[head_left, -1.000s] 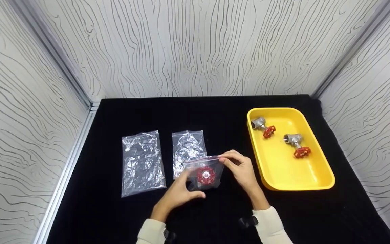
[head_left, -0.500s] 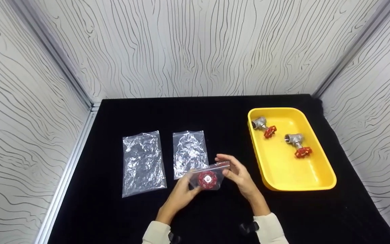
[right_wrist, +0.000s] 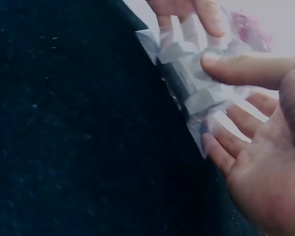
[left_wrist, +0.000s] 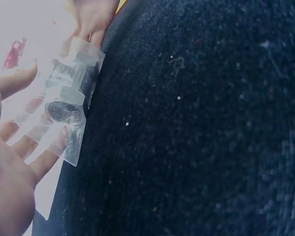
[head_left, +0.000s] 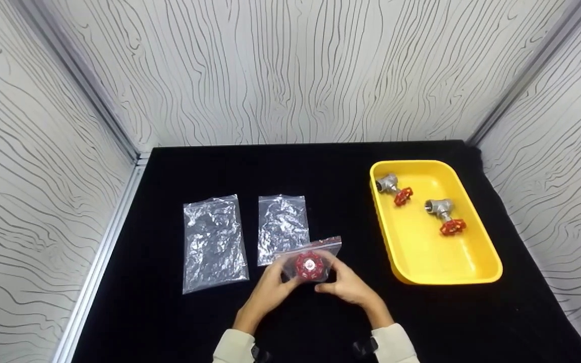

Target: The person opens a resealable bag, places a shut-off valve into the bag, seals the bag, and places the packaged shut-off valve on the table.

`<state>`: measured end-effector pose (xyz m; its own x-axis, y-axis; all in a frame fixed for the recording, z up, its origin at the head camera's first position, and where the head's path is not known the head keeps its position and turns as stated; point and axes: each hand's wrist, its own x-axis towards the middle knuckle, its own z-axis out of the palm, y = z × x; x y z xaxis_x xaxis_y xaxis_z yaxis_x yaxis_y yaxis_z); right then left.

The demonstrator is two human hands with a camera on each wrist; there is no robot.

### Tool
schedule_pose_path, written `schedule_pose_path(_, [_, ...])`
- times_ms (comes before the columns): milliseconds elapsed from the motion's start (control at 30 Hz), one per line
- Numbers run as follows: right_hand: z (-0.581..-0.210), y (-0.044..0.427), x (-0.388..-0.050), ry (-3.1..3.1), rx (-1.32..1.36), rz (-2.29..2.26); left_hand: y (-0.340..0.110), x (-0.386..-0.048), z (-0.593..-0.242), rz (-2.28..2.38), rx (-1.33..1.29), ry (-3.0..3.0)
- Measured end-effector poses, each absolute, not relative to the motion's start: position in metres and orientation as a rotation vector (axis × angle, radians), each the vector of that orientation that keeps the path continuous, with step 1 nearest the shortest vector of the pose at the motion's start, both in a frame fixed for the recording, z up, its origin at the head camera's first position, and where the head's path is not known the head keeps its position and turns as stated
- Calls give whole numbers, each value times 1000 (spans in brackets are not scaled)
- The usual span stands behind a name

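Observation:
A clear zip bag (head_left: pixel 332 244) with a red-handled metal valve (head_left: pixel 309 265) inside is between the two hands. My left hand (head_left: pixel 267 294) grips its left side, thumb in front and fingers behind. On the right side, my right hand (head_left: pixel 350 286) has its fingers behind the bag and its thumb near the front lower edge. In the left wrist view the valve's metal body (left_wrist: pixel 66 88) shows through the plastic, with fingers under it. The right wrist view shows the right thumb over the metal body (right_wrist: pixel 187 78) and the fingers spread beneath.
Two flat zip bags, a larger one (head_left: pixel 214 247) at left and a smaller one (head_left: pixel 283 227) beside it, lie on the black cloth. At right stands a yellow tray (head_left: pixel 426 262) holding two red-handled valves (head_left: pixel 440 206) (head_left: pixel 387 183). Patterned panels surround the table.
My right hand has let go of the bag's top right corner and moved down and left to the bag's side. The bag has lowered slightly, and my left hand has closed its thumb towards it.

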<state>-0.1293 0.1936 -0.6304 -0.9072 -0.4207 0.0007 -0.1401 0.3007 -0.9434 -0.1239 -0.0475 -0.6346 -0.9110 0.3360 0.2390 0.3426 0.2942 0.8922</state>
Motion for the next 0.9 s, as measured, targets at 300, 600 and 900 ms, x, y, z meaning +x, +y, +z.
schedule_pose_path(300, [-637, 183, -132, 2535, -447, -1527, -48, -124, -638, -1824, -651, -2496])
schedule_pose_path(600, [-640, 185, -131, 2490, -496, -1610, -50, -124, -641, -1732, -677, -2578])
schedule_pose_path(900, [-639, 187, -130, 2519, -469, -1591, -46, -124, -643, -1720, -621, -2520])
